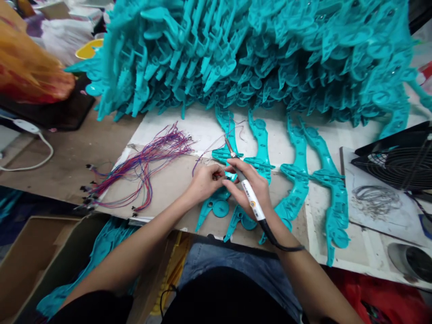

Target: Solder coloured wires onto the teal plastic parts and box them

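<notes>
My right hand (pixel 254 182) is closed around a soldering iron (pixel 250 194) with a white handle, its metal tip pointing up and away over a teal plastic piece (pixel 225 118). The iron's black cord runs back along my right forearm. Close beside it, my left hand (pixel 206 182) has its fingertips pinched together over the same piece; whatever they hold is hidden. Thin red and blue wires (pixel 216 143) loop out from near my left fingers across the piece. To the right, more teal pieces (pixel 261 135) of the same shape lie in a row.
A large heap of teal pieces (pixel 189 49) fills the back of the table. Left lies a bundle of wires (pixel 145 162) with small black ends. At right are a black fan (pixel 398 157), a board with coiled solder-like wire (pixel 376 199) and a round container (pixel 410 261). A cardboard box (pixel 30 252) stands below left.
</notes>
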Action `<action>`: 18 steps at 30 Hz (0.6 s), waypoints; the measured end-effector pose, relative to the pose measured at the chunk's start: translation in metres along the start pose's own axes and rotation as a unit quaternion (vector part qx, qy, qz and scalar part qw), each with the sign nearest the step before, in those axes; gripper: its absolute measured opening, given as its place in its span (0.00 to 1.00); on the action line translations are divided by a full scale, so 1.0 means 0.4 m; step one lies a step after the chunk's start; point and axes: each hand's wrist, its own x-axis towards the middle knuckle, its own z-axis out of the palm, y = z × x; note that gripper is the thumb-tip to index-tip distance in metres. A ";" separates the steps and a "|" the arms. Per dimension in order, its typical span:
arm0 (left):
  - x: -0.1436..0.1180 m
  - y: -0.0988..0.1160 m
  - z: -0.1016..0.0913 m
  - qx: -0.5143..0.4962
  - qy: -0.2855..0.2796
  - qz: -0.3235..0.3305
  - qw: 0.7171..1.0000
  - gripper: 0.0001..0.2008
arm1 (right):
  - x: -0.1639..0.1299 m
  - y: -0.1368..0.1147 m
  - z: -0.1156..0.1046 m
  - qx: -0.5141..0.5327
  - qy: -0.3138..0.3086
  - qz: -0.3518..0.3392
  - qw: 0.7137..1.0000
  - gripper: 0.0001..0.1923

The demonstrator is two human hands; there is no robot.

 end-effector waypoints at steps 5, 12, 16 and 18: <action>-0.008 0.002 -0.001 0.012 0.005 0.014 1.000 0.03 | 0.020 0.005 0.033 -0.017 -0.006 -0.031 0.999 0.17; -0.026 0.040 -0.040 0.002 0.030 0.039 0.999 0.06 | 0.009 0.016 0.041 0.046 0.033 0.057 0.997 0.18; -0.052 0.074 -0.081 0.032 0.004 0.010 0.999 0.09 | -0.046 -0.018 -0.027 0.016 0.088 0.047 0.995 0.17; -0.068 0.081 -0.098 0.087 -0.005 -0.002 0.996 0.10 | -0.105 -0.027 -0.096 -0.036 0.138 0.027 0.989 0.17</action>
